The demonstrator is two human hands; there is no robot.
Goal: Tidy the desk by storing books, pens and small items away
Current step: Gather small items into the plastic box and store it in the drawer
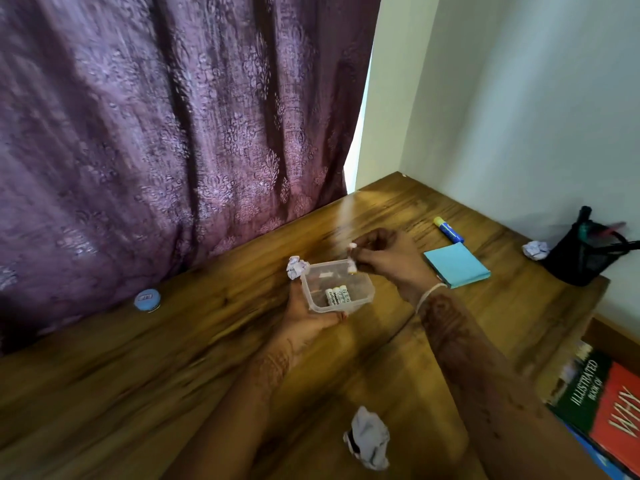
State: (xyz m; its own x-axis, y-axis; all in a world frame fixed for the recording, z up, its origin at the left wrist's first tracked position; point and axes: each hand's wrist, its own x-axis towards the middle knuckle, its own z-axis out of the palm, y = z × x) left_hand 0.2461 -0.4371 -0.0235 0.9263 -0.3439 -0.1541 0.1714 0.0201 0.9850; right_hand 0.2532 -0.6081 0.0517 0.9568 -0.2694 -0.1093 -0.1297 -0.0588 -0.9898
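My left hand (306, 318) holds a small clear plastic box (360, 299) from below, a little above the wooden desk (173, 375). Three white batteries (337, 294) lie inside the box. My right hand (384, 258) pinches another white battery (352, 258) upright over the box's far rim. A blue sticky-note pad (457, 265) lies just right of my right hand. Beyond it rests a blue glue stick with a yellow cap (448, 229).
Crumpled paper balls lie behind the box (297, 266), near the front edge (369, 438) and by a black mesh pen holder (588, 254) at the right. A round blue tin (147, 300) sits near the purple curtain (173, 133). Books (602, 407) lie at the lower right.
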